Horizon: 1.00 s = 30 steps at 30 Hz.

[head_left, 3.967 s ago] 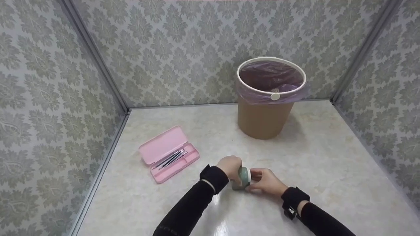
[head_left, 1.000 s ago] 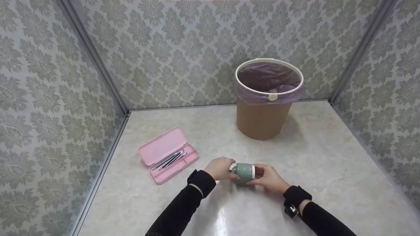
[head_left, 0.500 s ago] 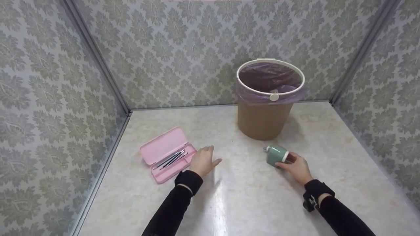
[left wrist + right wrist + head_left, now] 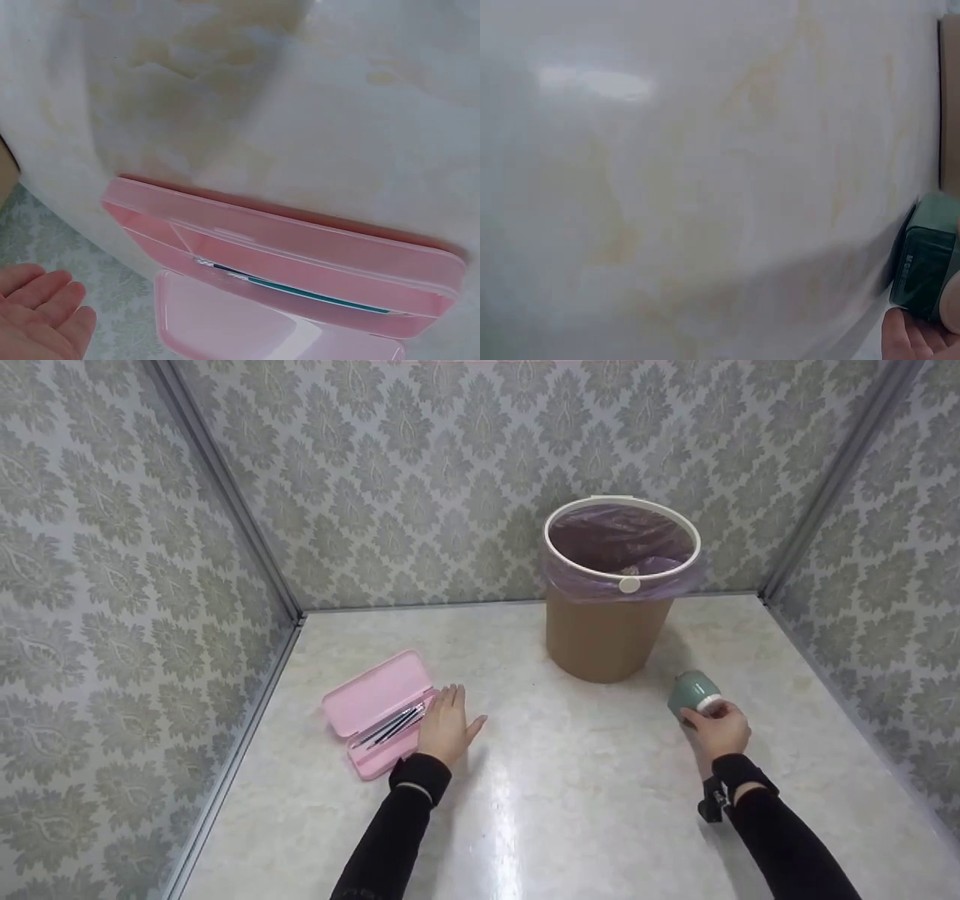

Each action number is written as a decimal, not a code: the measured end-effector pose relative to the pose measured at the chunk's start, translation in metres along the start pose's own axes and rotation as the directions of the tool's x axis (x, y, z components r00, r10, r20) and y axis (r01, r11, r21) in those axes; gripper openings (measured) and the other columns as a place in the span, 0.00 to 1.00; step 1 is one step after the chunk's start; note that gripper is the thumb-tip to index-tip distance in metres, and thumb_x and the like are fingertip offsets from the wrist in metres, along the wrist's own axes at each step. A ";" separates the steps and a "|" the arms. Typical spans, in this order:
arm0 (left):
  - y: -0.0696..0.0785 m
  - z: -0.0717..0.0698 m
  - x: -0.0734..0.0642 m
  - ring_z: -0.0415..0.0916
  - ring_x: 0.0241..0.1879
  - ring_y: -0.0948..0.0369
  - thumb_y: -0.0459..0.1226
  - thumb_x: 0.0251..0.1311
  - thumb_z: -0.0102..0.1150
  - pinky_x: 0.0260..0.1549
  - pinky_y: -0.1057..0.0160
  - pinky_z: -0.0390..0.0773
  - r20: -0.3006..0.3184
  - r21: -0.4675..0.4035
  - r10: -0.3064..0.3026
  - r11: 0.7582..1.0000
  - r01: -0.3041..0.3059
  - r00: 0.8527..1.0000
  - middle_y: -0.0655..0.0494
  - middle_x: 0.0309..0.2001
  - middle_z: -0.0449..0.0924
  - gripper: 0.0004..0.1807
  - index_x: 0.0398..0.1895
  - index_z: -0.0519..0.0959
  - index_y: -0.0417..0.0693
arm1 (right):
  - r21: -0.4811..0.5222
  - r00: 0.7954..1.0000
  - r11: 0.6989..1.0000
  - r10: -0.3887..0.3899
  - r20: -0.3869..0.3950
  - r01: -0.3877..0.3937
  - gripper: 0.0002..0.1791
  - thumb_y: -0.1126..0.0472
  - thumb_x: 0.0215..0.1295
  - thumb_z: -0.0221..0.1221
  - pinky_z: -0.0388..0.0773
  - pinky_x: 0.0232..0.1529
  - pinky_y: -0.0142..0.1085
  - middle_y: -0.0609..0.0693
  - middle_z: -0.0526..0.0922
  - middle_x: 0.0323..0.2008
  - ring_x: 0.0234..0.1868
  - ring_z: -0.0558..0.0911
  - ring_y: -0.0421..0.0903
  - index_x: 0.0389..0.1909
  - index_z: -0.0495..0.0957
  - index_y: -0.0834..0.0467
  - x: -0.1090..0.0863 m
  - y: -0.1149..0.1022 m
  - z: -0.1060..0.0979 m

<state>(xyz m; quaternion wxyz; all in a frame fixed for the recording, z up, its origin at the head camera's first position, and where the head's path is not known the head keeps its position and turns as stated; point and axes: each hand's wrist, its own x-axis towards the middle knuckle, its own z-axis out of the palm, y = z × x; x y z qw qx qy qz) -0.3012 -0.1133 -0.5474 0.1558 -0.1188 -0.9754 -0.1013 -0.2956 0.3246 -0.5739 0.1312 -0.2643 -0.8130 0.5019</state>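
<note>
At the right of the table, my right hand (image 4: 724, 731) grips the white end of a green pencil sharpener (image 4: 688, 692). In the right wrist view the sharpener's dark green side (image 4: 926, 262) rests on or just above the tabletop; I cannot tell which. Its far end is turned away. My left hand (image 4: 446, 727), fingers straight and thumb spread, is held over the right end of an open pink pencil case (image 4: 379, 697), hiding part of it. Several pencils (image 4: 394, 726) lie in the case's long compartment. The left wrist view has the left hand (image 4: 41, 315) beside the case.
A brown trash bin (image 4: 607, 637) with a white rim and a purple liner stands at the back, left of the sharpener. Patterned wall panels (image 4: 480, 495) enclose the table (image 4: 562, 810) at the back and sides.
Both hands were on the sharpener earlier. My left hand has let go and moved left to the pencil case, while my right hand has carried the sharpener right and back.
</note>
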 end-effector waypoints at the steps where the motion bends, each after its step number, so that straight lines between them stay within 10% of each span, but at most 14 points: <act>1: -0.001 0.001 0.000 0.73 0.70 0.43 0.55 0.67 0.59 0.71 0.46 0.70 -0.004 -0.004 -0.007 1.000 0.007 1.000 0.35 0.67 0.76 0.40 0.68 0.70 0.31 | -0.006 1.000 1.000 0.011 -0.019 -0.011 0.38 0.57 0.62 0.69 0.70 0.72 0.54 0.73 0.76 0.65 0.67 0.75 0.66 0.68 0.67 0.72 0.000 -0.001 -0.001; 20: 0.005 0.012 0.006 0.61 0.78 0.44 0.60 0.67 0.56 0.77 0.43 0.59 0.011 -0.055 -0.081 0.995 0.082 0.997 0.40 0.77 0.64 0.46 0.78 0.60 0.38 | -0.034 0.997 0.997 0.067 -0.035 -0.068 0.52 0.53 0.63 0.67 0.60 0.78 0.56 0.72 0.60 0.76 0.77 0.62 0.69 0.78 0.47 0.68 0.003 -0.002 -0.007; 25: 0.003 0.015 0.007 0.62 0.78 0.45 0.61 0.67 0.54 0.77 0.42 0.59 -0.022 -0.051 -0.092 0.995 0.091 0.995 0.41 0.77 0.65 0.46 0.78 0.60 0.39 | -0.123 0.991 0.990 -0.088 -0.101 0.075 0.54 0.47 0.62 0.68 0.50 0.80 0.59 0.72 0.53 0.78 0.79 0.55 0.71 0.79 0.48 0.66 -0.001 -0.012 -0.005; 30: 0.005 0.018 0.005 0.62 0.78 0.45 0.62 0.67 0.53 0.77 0.42 0.59 -0.020 -0.051 -0.102 0.994 0.101 0.995 0.41 0.77 0.65 0.46 0.78 0.61 0.40 | -0.210 0.917 0.912 -0.382 -0.117 0.353 0.47 0.49 0.62 0.69 0.40 0.80 0.65 0.71 0.53 0.78 0.80 0.50 0.71 0.75 0.59 0.66 -0.007 -0.026 0.002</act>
